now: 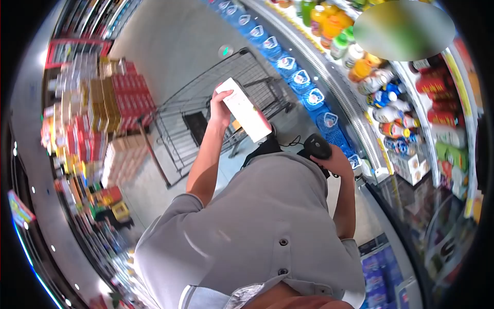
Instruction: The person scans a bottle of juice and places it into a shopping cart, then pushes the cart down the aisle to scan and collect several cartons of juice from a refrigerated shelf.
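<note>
My left hand [220, 109] is closed around one end of a long white carton [247, 114] with some red at its edges. The carton is held tilted out in front of my body, above the floor and near the shopping cart [190, 121]. Lower and to the right, beside my waist, my right hand [337, 160] grips a black rounded handheld device [318, 147]. Its exact kind is hard to make out. A thin dark cord [294, 142] shows just left of it.
Blue-capped water bottles [301, 80] line the base of an open chiller [334, 72] on the right, whose shelves hold juice bottles [334, 26] and cans. Stacked cartons [123, 103] stand on the left beyond the cart. Grey floor [164, 31] stretches ahead between them.
</note>
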`<act>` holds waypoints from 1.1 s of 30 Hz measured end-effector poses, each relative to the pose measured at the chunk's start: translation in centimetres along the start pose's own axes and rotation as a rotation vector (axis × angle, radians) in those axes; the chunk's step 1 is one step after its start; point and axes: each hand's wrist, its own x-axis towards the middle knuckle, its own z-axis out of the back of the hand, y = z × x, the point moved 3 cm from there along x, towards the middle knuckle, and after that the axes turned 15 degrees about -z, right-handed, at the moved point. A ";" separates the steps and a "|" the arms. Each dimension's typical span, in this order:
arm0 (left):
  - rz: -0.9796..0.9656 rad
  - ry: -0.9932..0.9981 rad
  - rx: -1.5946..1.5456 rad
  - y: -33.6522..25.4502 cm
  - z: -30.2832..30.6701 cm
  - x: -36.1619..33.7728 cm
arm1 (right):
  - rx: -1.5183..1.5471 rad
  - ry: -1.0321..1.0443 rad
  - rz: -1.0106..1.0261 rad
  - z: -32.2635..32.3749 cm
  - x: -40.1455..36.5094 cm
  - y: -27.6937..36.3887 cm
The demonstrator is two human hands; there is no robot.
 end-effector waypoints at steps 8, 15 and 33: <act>-0.022 0.097 -0.872 -1.0 8.6 -4.9 | -0.176 0.239 0.105 -4.4 2.4 11.8; -0.174 -0.027 -0.929 0.4 13.8 -5.3 | -0.247 0.275 0.195 -8.6 3.5 16.5; 0.092 0.281 -1.536 -7.7 13.0 -4.6 | 0.140 0.696 0.032 -15.0 1.6 21.7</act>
